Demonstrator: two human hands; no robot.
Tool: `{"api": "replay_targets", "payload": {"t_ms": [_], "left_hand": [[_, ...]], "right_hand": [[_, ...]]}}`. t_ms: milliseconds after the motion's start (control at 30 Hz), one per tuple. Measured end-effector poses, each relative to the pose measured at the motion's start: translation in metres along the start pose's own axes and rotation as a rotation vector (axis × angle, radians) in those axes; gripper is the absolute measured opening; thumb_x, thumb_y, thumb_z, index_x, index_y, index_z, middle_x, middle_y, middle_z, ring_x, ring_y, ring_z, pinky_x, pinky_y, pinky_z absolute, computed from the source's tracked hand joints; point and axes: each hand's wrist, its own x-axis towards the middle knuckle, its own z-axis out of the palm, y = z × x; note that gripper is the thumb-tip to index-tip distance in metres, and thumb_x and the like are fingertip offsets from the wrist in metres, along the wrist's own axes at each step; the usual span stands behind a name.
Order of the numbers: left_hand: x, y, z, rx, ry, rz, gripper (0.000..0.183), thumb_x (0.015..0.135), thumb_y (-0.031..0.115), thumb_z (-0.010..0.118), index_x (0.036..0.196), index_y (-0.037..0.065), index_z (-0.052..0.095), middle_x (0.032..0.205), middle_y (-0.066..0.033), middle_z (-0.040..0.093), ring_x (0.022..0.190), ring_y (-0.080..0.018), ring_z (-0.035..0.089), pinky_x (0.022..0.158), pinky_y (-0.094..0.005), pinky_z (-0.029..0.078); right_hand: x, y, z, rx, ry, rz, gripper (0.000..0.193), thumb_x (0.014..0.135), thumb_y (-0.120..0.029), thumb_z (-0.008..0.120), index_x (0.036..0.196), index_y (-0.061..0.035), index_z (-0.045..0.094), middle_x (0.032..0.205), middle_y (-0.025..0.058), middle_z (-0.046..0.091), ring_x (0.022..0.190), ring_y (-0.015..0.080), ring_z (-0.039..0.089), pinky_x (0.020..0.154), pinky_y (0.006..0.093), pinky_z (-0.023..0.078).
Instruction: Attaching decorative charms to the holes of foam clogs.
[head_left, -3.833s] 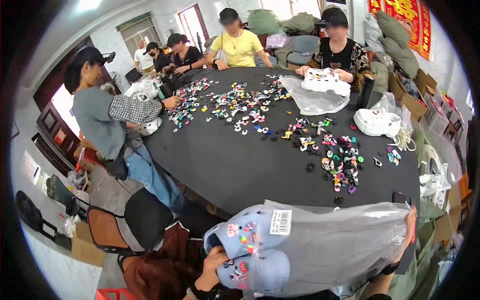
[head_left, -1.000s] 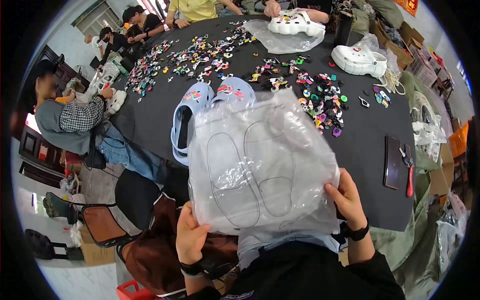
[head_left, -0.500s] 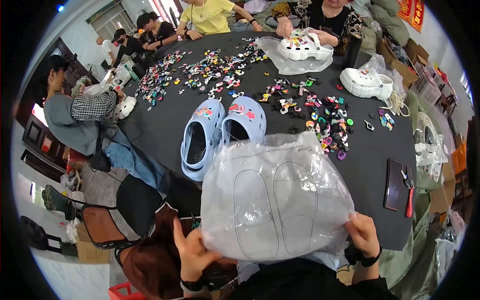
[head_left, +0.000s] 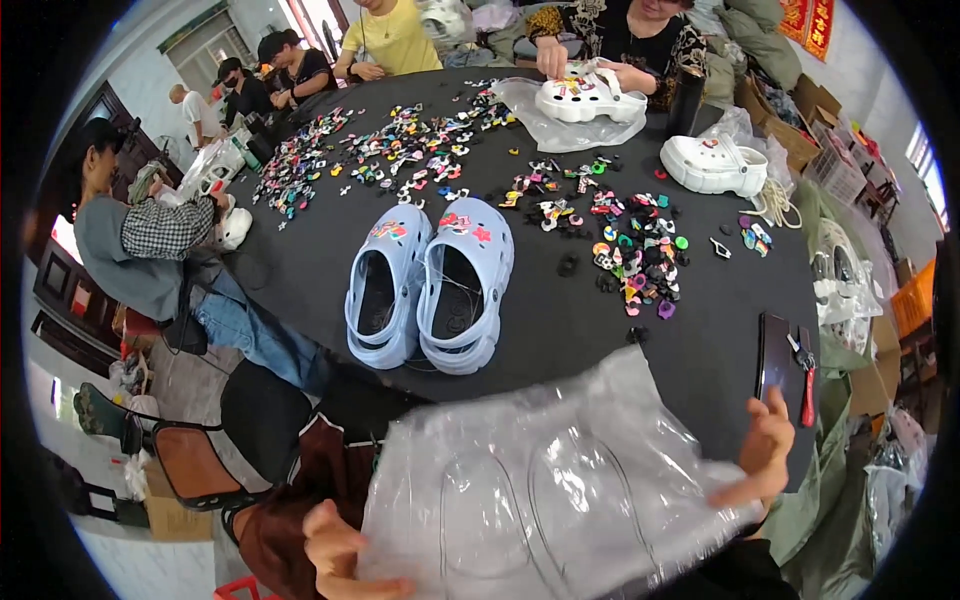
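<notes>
A clear plastic bag (head_left: 590, 500) with two shoe-sole outlines on it is stretched low in front of me. My left hand (head_left: 345, 555) grips its left edge, thumb along the plastic. At its right edge my right hand (head_left: 755, 465) holds on, thumb over the bag and some fingers raised, slightly blurred. Just beyond the bag, a pair of light blue clogs stands on the dark table: the left clog (head_left: 400, 228) and the right clog (head_left: 492, 335), both with colourful charms on their toes. A thin tie seems to run between their heels.
Many loose shoe charms (head_left: 640, 245) lie across the black table (head_left: 560, 330). A phone (head_left: 772, 355) and red-handled cutters (head_left: 808, 390) lie at the right. White clogs (head_left: 715, 165) and a dark bottle (head_left: 686, 100) stand further back. Several co-workers sit around; a chair (head_left: 205, 460) is at left.
The bag has come down toward me, uncovering the clogs' heels. Both hands have moved lower and wider apart with it. The person in yellow now has a whitish wrapped item beside them.
</notes>
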Motion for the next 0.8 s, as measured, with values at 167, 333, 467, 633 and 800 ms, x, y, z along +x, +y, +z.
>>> {"api": "replay_targets", "payload": {"t_ms": [167,333,467,633,800], "left_hand": [[-0.013,-0.018,-0.018,-0.360,-1.010,-0.903,0.025,0.095,0.021,0.058,0.112,0.004,0.058,0.108,-0.0162,0.064,0.095,-0.0276,0.062,0.090,-0.0416,0.046],[-0.068,-0.041,0.056,-0.480,0.101,-1.425,0.047,0.101,0.022,0.048,0.141,-0.002,0.041,0.137,-0.0148,0.052,0.127,-0.0303,0.050,0.111,-0.0402,0.035],[-0.095,-0.046,0.070,-0.931,-0.097,-1.727,0.066,0.089,0.010,0.066,0.145,-0.002,0.035,0.141,-0.0145,0.050,0.129,-0.0278,0.049,0.110,-0.0421,0.038],[-0.098,-0.031,0.068,-0.641,-0.214,-1.798,0.064,0.082,-0.004,0.070,0.140,-0.003,0.042,0.131,-0.0129,0.058,0.118,-0.0240,0.057,0.098,-0.0389,0.047],[-0.093,-0.033,0.066,-0.492,-0.051,-1.788,0.048,0.087,-0.001,0.066,0.132,-0.004,0.051,0.123,-0.0126,0.063,0.109,-0.0234,0.062,0.093,-0.0372,0.051]], "right_hand": [[-0.005,0.027,-0.002,0.364,-0.153,0.143,0.020,0.081,-0.029,0.072,0.092,-0.0128,0.071,0.105,0.0106,0.069,0.095,0.0295,0.063,0.088,0.0392,0.045],[-0.004,0.055,0.014,-0.150,-0.213,0.576,0.028,0.082,-0.012,0.067,0.104,0.0006,0.054,0.093,0.0090,0.058,0.082,0.0164,0.056,0.073,0.0294,0.047],[-0.002,0.070,0.026,-0.137,-0.177,0.651,0.029,0.091,-0.016,0.068,0.111,-0.0040,0.051,0.091,0.0089,0.065,0.080,0.0153,0.062,0.070,0.0299,0.049],[-0.003,0.078,0.004,0.631,-0.319,0.958,0.064,0.088,-0.032,0.074,0.136,-0.0045,0.043,0.132,0.0085,0.053,0.118,0.0167,0.051,0.098,0.0324,0.042],[-0.004,0.085,-0.013,0.734,-0.730,0.958,0.088,0.084,-0.023,0.079,0.151,-0.0027,0.026,0.146,0.0129,0.043,0.132,0.0200,0.044,0.107,0.0371,0.040]]}}
